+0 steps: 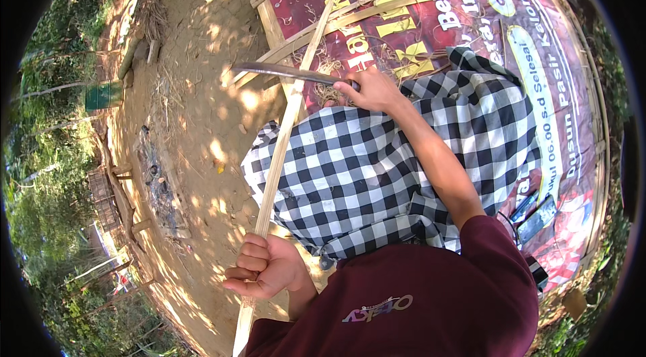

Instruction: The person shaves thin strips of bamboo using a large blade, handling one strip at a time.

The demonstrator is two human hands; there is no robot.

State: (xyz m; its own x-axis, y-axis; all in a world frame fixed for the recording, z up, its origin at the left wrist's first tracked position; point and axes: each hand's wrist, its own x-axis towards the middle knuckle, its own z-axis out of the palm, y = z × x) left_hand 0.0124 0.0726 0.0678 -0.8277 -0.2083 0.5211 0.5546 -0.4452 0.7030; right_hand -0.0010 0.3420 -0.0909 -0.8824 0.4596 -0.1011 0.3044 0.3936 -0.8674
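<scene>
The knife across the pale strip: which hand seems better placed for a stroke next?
Probably the right hand: it holds the knife by one end, blade crossing the pale strip. The left hand is closed around that strip.

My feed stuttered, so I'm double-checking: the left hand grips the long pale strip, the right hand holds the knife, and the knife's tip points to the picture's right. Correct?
Not quite: in the head view the tip of the knife points left. The right hand does hold it, and the left hand grips the long pale strip.
</scene>
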